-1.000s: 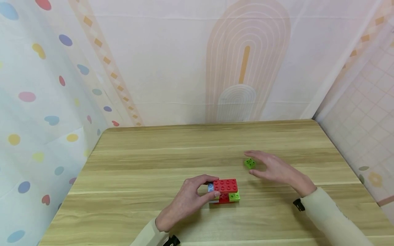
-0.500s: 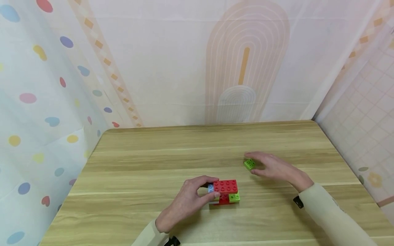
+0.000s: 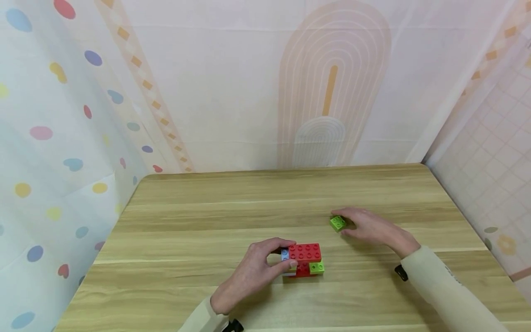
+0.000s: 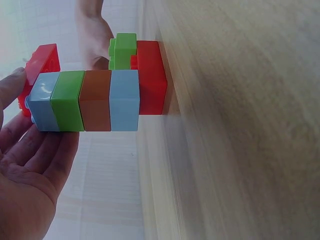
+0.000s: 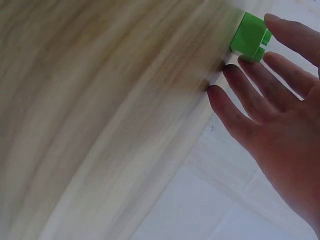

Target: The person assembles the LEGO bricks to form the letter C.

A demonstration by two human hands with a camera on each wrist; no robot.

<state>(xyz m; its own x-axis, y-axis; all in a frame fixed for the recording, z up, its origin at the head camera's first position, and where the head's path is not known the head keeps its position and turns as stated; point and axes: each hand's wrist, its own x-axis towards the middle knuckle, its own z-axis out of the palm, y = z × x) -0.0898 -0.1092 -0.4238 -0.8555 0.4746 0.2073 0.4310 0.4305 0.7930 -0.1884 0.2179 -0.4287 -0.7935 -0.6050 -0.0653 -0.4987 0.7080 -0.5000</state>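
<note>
My left hand (image 3: 253,272) holds a small toy brick build between thumb and fingers, near its top. In the left wrist view a column of light blue, brown (image 4: 95,101), green and light blue bricks rises from a red base brick (image 4: 152,77). A green brick (image 4: 125,51) sits on the other end of that base. Across the top lies a red brick (image 3: 304,252), overhanging the column. My right hand (image 3: 369,227) is around a loose green brick (image 3: 338,223), thumb on one side and fingers on the other. Its fingers are extended; whether they touch the brick is unclear.
The wooden table (image 3: 199,216) carries the build and the loose brick, which lies behind and to the right of the build. A patterned curtain (image 3: 232,92) hangs along the table's back and sides.
My right thumb and fingers have drawn a little closer around the loose green brick. My left hand and the build stay in place. The head view has shifted slightly.
</note>
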